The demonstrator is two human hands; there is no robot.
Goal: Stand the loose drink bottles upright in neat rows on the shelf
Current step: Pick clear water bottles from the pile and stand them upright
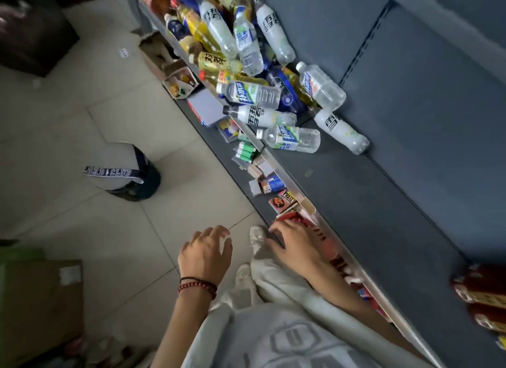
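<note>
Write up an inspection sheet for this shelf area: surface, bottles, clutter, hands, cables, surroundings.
Surface: dark grey shelf, with the bottles at its far end.
Job's things: drink bottles lying in a loose heap, not in rows.
Clutter: small boxes and packets below the shelf's front edge.
Grips: left hand loosely curled, empty; right hand over red packets, grip unclear.
Cables: nothing seen.
Surroundings: tiled floor, cardboard box at left.
</note>
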